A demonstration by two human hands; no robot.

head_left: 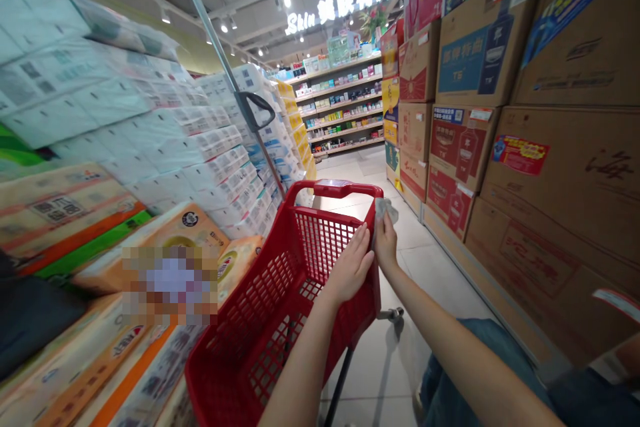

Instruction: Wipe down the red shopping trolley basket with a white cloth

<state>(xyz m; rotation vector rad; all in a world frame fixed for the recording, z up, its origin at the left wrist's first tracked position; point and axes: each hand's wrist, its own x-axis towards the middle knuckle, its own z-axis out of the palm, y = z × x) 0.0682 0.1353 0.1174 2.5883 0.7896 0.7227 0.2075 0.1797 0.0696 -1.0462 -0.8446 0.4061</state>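
Head view

1. The red plastic shopping basket [295, 294] sits on a wheeled frame in a shop aisle, directly ahead of the person. Its stiff mesh walls look light and fairly rigid, and the top rim or the handle offers the surest hold.
2. The left hand [350, 268] lies open and flat, fingers together, and seems to rest against the basket's side rim, without clenching.
3. The right hand [385, 242] is closed in a pinch around a crumpled grey scrap [387, 210], right by the basket's rim. The scrap looks soft and very light, though its material is hard to tell.
4. A metal pole [215, 40] rises from the basket's far end and carries a black loop handle [254, 110], which stands well above the hands.
5. Below the basket's near corner, a caster wheel [395, 317] sits just above the tiled floor [385, 260].
6. On the left, plastic-wrapped tissue packs [125, 100] and orange-striped packs [65, 227] are stacked close beside the basket, partly covered by a pixelated patch [170, 284].
7. On the right, cardboard cartons [565, 167] form a tall wall along the aisle, and these two stacks leave only a narrow lane. Far ahead stand shelves [340, 104] of small boxes under a lit sign [340, 7]
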